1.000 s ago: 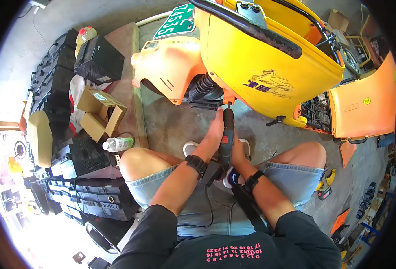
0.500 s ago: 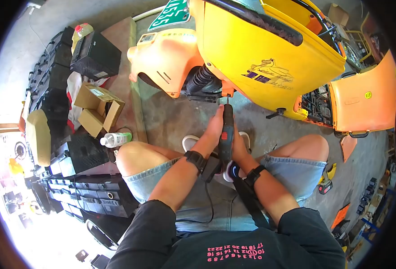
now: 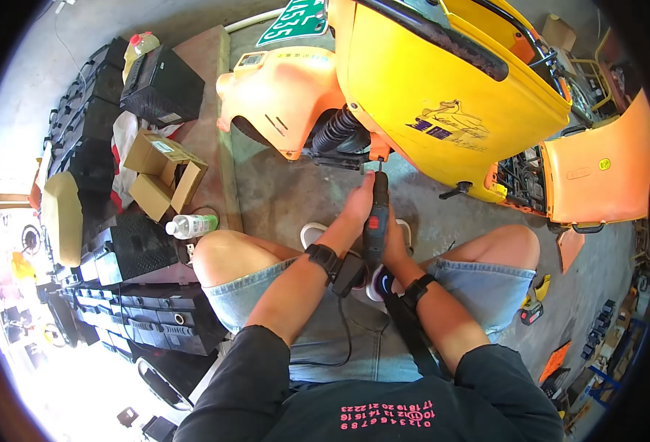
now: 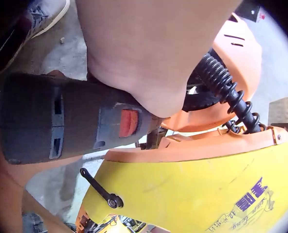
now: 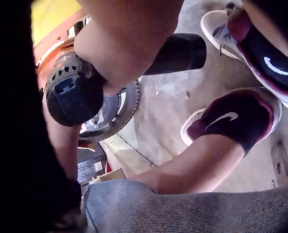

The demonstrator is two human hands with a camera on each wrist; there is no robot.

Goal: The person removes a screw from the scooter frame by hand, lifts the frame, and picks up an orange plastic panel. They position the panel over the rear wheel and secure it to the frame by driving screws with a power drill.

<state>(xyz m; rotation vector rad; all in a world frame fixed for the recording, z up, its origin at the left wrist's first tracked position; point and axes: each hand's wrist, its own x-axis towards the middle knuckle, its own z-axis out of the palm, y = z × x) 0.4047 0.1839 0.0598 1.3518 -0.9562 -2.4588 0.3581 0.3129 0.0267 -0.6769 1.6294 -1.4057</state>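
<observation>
A black power drill (image 3: 376,225) with a red switch points away from the person, toward a yellow and orange scooter (image 3: 435,110). Its thin bit reaches right to a small orange bracket (image 3: 378,152) beside the black spring shock absorber (image 3: 334,131). The left hand (image 3: 359,202) holds the drill's front end from the left; in the left wrist view this hand (image 4: 139,58) covers the drill's nose, so its fingertips are hidden. The right hand (image 3: 395,239) grips the handle from the right. In the right wrist view the black handle (image 5: 178,53) sticks out beyond the right hand (image 5: 129,43).
On the left are an open cardboard box (image 3: 164,177), a plastic bottle (image 3: 192,226) and several black batteries (image 3: 164,85). A yellow cordless tool (image 3: 535,300) lies on the floor by the right knee. An orange panel (image 3: 597,173) stands at the right. Both shoes are below the drill.
The head view has shifted slightly. A little more of the bit shows between the drill's nose and the orange bracket than a second ago. Both hands stay on the drill.
</observation>
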